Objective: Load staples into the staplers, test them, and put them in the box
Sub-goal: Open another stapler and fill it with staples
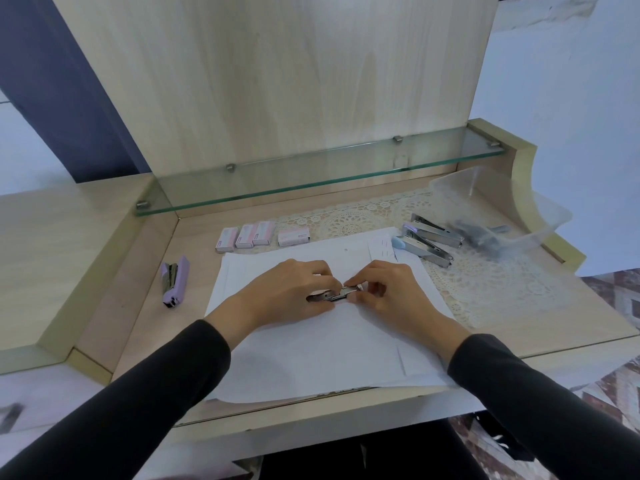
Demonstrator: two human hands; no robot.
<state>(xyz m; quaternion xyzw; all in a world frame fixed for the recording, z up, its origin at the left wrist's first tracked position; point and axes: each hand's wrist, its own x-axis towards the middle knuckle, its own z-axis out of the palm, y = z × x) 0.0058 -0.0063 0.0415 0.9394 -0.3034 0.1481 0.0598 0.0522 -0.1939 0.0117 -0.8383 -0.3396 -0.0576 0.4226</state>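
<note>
Both hands, left [294, 289] & right [391, 289], fingers curled, pinching open metal stapler [334, 294] over paper [311, 358] on table [138, 306].

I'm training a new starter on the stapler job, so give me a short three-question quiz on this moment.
1. True or false: nobody is touching the purple stapler.
2. How many staple boxes are in view? A) two B) four C) six
3. Fill in: the left hand and the right hand both hold the metal stapler above the white ____.
Key: 1 true; 2 B; 3 paper.
</note>
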